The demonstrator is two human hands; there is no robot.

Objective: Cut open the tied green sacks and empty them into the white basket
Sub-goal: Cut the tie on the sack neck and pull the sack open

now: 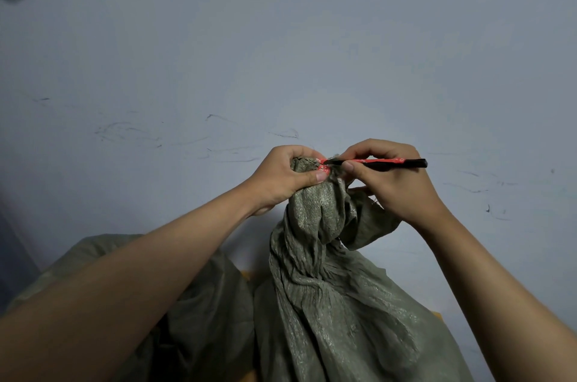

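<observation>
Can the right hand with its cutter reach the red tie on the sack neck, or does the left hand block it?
Probably yes. The left hand grips the green sack neck just beside the red tie, leaving it exposed, and the right hand already holds the cutter tip against it.

Olive-green woven sack (pixel 327 303), red tie (pixel 321 164), red-and-black cutter (pixel 387 162), scuffed grey-blue wall (pixel 281 38).

Two green woven sacks (pixel 327 303) side by side, supporting surface hidden beneath them

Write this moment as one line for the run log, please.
step: cutting tie | left hand: grips sack neck | right hand: holds cutter at red tie | basket: not in view
</observation>
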